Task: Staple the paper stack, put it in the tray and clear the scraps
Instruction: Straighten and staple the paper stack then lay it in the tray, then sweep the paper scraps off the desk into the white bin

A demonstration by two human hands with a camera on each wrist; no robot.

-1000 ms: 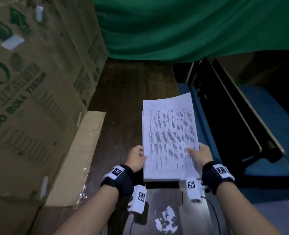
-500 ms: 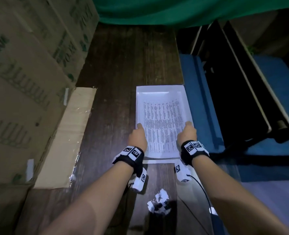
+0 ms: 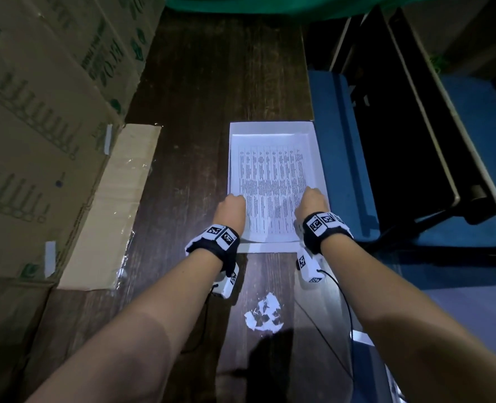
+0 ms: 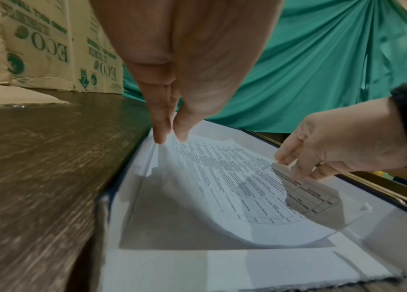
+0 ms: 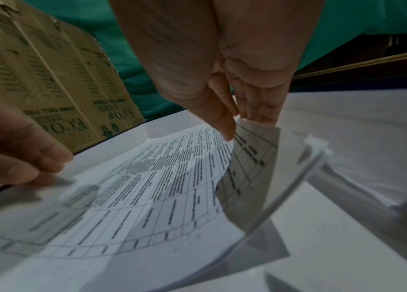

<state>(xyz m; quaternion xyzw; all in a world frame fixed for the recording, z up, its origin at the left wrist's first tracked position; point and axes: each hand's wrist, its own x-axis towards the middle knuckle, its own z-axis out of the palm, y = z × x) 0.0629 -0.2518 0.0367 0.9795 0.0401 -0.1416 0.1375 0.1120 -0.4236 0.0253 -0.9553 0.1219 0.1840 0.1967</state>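
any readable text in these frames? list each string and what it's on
"ECO": cardboard boxes, printed in green and appearing upside down in the left wrist view.
"2" with arrows: stacking mark on the same boxes.
Smaller green print on the boxes: blurred, unreadable.
Paper stack: table of printed rows, too small to read.
Wristbands: square coded markers, no words.

We seem to be in a storeroom or back office — a dark wooden table (image 3: 211, 82) serves as the desk. Left of the table stand large cardboard cartons (image 3: 37, 112) printed "ECO" and "roll tissue", one flap (image 3: 110, 205) lying flat on the table's left side. Behind the table hangs a green cloth (image 3: 241, 2) — right of it, blue upholstered seating (image 3: 336, 141) and stacked furniture frames (image 3: 415, 126).
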